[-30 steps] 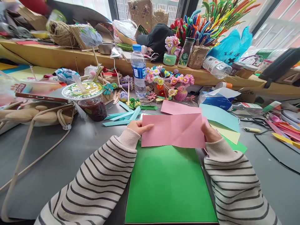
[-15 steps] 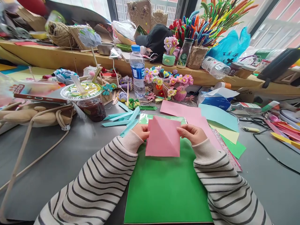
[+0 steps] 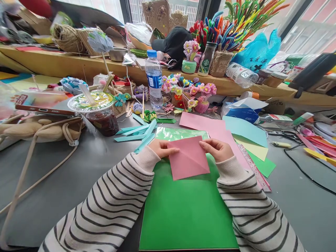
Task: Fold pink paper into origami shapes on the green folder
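Note:
A square of pink paper (image 3: 189,161) with a diagonal crease is held up between both hands, slightly tilted. My left hand (image 3: 163,148) pinches its upper left corner, the thumb lying over the front. At the upper right corner, my right hand (image 3: 214,148) grips the paper between thumb and fingers. Beneath it lies a green board (image 3: 187,213), with a clear plastic packet (image 3: 168,133) at its far end. Folded light-blue paper strips (image 3: 133,133) lie beyond my left hand.
A lidded drink cup (image 3: 102,117) stands at the left, a water bottle (image 3: 154,80) at the back. Pink sheets (image 3: 202,124), a light-blue sheet (image 3: 246,131), scissors (image 3: 286,134) and a black cable (image 3: 301,171) lie right. A crowded wooden shelf (image 3: 131,75) runs behind.
The pink paper has turned and now leans the other way, its lower edge shifted right. My left thumb has moved onto its front, while my right hand has barely moved.

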`<state>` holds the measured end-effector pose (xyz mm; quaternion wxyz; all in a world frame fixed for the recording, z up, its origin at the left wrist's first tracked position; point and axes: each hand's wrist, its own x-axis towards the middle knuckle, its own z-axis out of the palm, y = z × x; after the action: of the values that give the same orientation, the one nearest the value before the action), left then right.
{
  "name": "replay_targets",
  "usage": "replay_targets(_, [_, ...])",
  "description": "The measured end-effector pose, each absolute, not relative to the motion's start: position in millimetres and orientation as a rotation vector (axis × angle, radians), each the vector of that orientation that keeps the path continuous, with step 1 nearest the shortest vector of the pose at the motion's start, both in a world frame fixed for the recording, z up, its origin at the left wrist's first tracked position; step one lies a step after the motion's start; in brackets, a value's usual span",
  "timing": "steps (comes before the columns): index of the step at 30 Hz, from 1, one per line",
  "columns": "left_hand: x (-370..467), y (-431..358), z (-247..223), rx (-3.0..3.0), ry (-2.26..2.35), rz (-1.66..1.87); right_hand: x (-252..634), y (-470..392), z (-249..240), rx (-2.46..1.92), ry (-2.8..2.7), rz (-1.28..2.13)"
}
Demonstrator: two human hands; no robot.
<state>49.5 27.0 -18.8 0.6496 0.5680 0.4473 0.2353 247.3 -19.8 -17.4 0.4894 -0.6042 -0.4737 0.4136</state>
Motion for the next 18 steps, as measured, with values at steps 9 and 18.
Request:
replay_targets(9, [47.7,30.7,-19.7,1.588,0.928,0.39,241.0,-26.2,-12.5,-1.524,-1.46,1.136])
replay_targets(18, [48.3,29.6,-24.3,1.511,0.789,0.287,241.1,-28.3,-12.4,-1.506,-1.71,1.116])
